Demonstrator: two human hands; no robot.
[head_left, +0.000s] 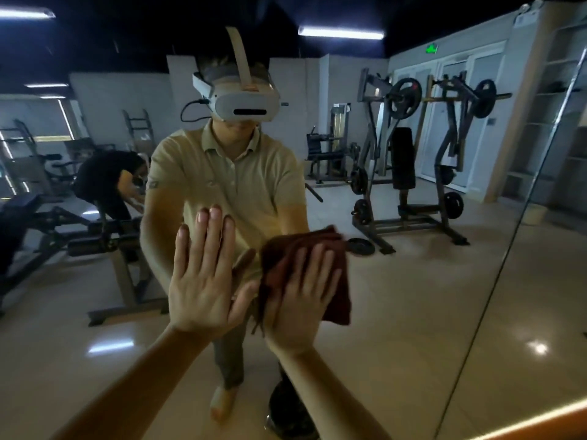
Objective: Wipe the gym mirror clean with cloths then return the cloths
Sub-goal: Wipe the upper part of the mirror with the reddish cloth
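In the head view, the left hand point(203, 281) lies flat against the mirror point(413, 312), fingers straight and close together, holding nothing. Just to its right, the right hand point(301, 296) presses a dark red cloth point(336, 258) onto the mirror with straight, slightly spread fingers, none curled round it. A weight machine point(413, 160) is reflected at far right.

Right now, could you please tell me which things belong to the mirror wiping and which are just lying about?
Job: mirror, dark red cloth, right hand pressing it, left hand flat on glass.
Lying about (reflected): plate-loaded machine, loose weight plate, bench.
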